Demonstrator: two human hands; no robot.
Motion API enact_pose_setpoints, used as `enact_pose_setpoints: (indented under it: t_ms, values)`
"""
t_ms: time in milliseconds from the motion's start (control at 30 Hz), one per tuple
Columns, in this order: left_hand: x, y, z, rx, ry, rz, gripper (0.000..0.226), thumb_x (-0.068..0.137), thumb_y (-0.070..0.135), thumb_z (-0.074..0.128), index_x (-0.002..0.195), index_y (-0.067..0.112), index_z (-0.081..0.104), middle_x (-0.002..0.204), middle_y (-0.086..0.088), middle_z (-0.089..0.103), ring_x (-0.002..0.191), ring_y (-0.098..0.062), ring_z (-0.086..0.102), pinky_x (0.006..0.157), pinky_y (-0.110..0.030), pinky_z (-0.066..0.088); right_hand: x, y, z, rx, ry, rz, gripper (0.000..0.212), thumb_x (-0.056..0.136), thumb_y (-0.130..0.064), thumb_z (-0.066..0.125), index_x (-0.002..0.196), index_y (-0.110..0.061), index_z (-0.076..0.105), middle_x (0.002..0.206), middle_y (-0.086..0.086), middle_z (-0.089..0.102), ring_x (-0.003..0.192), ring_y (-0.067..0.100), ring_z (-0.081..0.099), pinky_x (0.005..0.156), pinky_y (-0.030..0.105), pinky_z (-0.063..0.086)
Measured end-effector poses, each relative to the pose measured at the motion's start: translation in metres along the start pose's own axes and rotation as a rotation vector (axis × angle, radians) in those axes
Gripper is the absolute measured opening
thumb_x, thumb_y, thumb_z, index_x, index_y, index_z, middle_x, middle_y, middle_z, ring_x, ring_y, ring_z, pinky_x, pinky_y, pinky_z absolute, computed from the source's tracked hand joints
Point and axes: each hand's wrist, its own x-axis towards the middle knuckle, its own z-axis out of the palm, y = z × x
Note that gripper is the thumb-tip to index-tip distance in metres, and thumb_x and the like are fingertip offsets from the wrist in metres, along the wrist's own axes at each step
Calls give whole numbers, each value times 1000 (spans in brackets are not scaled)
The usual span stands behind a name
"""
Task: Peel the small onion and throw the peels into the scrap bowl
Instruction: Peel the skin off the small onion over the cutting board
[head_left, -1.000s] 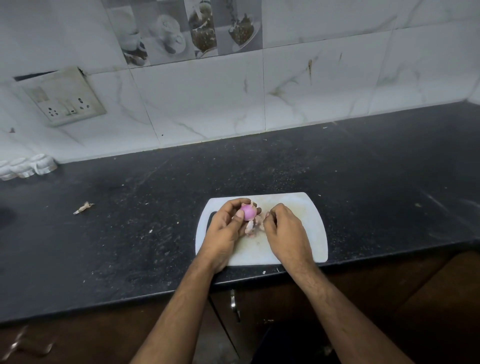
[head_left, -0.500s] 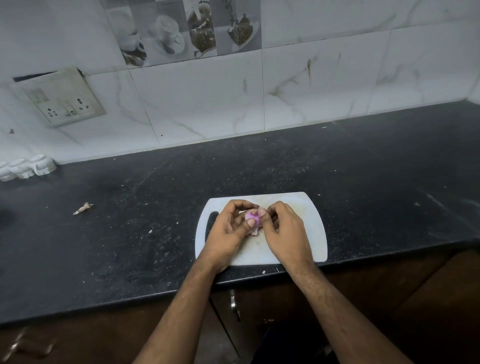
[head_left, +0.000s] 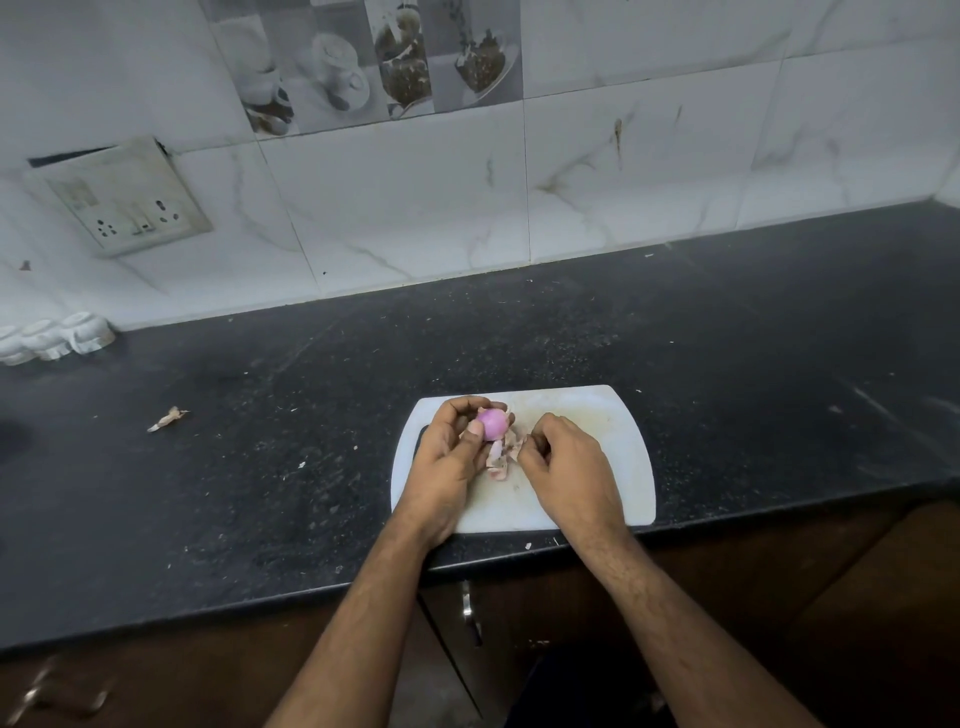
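A small pink-purple onion (head_left: 492, 423) sits in the curled fingers and thumb of my left hand (head_left: 451, 457), held just above the white cutting board (head_left: 613, 467). Pale peels (head_left: 500, 458) hang and lie beneath it on the board. My right hand (head_left: 566, 470) is a short way to the right, its fingertips curled and pinching a strip of peel (head_left: 516, 446) near the onion. No scrap bowl is in view.
The board lies at the front edge of a dark speckled counter (head_left: 260, 467). A stray scrap of peel (head_left: 167, 419) lies far left. White small containers (head_left: 57, 340) stand at the back left by the tiled wall, under a socket plate (head_left: 124, 200).
My right hand has drawn away from the onion to the right, pulling peel with it. The onion's smooth pink surface is exposed again in my left hand.
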Motion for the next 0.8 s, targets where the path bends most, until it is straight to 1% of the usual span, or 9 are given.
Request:
enact_pose_setpoints:
  t_ms: [67,167,233,333,400,533,667,733,800]
  values:
    - [-1,1,2,34,2,3,21,109,6,50,128,7,59,131,-10,71,127,-26,68,105,-38,56,0,0,-1,45,-6,-16,8,94,-22,64,91,-24,57,91,-13,59,71,7,56,62,23,48]
    - [-3,1,3,101,-9,20,19,106,6,56,124,8,60,126,-2,73,113,-15,71,95,-27,56,0,2,-2,122,2,-62,17,100,-19,58,116,-24,59,113,-14,59,90,4,61,79,28,55]
    - [-3,2,3,116,-24,26,19,103,5,61,122,8,60,125,0,73,109,-13,71,94,-29,55,-1,1,-3,179,38,-62,14,105,-25,47,109,-23,61,104,-14,64,89,4,62,79,30,56]
    - [-4,3,3,104,-75,15,22,99,4,67,120,6,60,125,-4,73,112,-19,70,92,-36,58,-3,0,-5,236,28,-16,36,105,-52,38,91,-25,58,80,-12,67,74,5,63,66,34,55]
    - [-5,6,5,102,-113,6,22,98,3,67,118,6,60,122,-4,73,110,-20,71,86,-34,58,-4,-1,-5,172,5,-17,46,100,-64,36,88,-24,56,76,-9,65,70,7,62,61,33,53]
    - [-6,9,5,82,-161,8,21,96,7,71,114,8,62,120,-2,73,106,-17,71,85,-30,56,-1,0,-1,62,9,-47,38,107,-47,36,84,-21,52,74,-8,58,66,10,56,59,34,49]
    - [-3,7,2,51,-178,-3,22,96,10,69,117,8,62,124,-10,72,105,-24,70,89,-40,54,-1,1,-3,97,16,-55,34,108,-36,37,82,-19,51,73,-8,57,65,9,54,58,35,46]
    - [-3,6,0,6,-147,-13,23,99,10,66,121,6,61,128,-15,69,112,-32,70,97,-45,55,-1,1,-2,76,26,-35,32,107,-32,39,79,-19,49,71,-8,54,62,9,51,56,33,42]
    - [-2,5,-1,-67,-78,-16,17,103,8,60,121,7,61,131,-15,67,128,-38,66,106,-44,56,-1,-1,-1,30,24,-15,31,105,-29,43,75,-22,44,68,-8,50,58,9,46,55,30,34]
